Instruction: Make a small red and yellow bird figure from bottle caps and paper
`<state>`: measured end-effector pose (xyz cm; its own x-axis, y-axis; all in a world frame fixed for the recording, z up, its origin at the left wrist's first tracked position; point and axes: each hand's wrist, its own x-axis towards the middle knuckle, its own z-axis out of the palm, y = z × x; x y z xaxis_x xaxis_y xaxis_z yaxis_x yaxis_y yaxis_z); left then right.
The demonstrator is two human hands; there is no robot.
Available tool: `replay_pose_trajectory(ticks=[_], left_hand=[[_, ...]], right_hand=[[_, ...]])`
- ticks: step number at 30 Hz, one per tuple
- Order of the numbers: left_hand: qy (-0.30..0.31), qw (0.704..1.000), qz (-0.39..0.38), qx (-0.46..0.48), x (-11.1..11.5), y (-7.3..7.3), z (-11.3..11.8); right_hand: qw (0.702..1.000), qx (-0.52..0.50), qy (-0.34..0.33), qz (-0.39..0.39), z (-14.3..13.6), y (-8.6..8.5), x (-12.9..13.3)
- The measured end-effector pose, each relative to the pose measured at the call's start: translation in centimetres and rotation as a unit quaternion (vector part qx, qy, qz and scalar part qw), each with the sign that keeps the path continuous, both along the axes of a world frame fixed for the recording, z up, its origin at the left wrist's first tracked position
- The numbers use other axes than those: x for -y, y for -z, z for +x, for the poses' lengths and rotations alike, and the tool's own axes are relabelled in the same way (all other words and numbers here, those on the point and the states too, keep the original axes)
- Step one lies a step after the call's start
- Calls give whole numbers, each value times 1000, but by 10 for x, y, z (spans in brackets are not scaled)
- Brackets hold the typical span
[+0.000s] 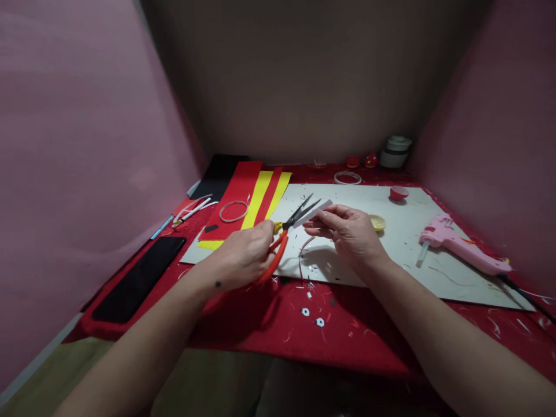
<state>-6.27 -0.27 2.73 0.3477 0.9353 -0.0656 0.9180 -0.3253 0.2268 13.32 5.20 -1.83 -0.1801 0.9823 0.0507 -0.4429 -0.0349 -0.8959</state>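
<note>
One left hand [254,249] is gripping parted scissors [284,246], one right hand [354,231] is pinching a paper strip [313,215] above the left of the board [391,249], its fingers [330,219] risking nicks from slipping blades [306,211].

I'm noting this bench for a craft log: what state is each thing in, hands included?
Left hand: closed around the scissors
Scissors: open
Right hand: pinching the white strip
White strip: held beside the open scissors
Glue gun: lying down, glue stick protruding
Phone: lying flat, screen dark
Eye cutouts: loose on the red cloth
</note>
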Motion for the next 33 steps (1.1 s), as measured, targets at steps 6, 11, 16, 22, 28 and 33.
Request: replay_pose_trajectory(ticks=[6, 11, 16, 22, 28, 33], left_hand=[[-20, 993, 19, -116, -2, 11, 9], [-15, 991, 34, -127, 0, 12, 8], [-11, 988, 47, -146, 3, 10, 10], [-6, 982, 58, -182, 2, 12, 12], [-4, 977, 53, -204, 3, 10, 15], [-8, 974, 42, -223, 4, 6, 19]], right_hand=[[1000, -21, -15, 1, -2, -2, 3], [999, -28, -23, -9, -1, 0, 2], [1000, -20, -17, -2, -1, 4, 0], [1000, -16, -2, -3, -2, 4, 1], [1000, -13, 4, -14, -3, 3, 3], [1000, -19, 7, -21, -3, 4, 4]])
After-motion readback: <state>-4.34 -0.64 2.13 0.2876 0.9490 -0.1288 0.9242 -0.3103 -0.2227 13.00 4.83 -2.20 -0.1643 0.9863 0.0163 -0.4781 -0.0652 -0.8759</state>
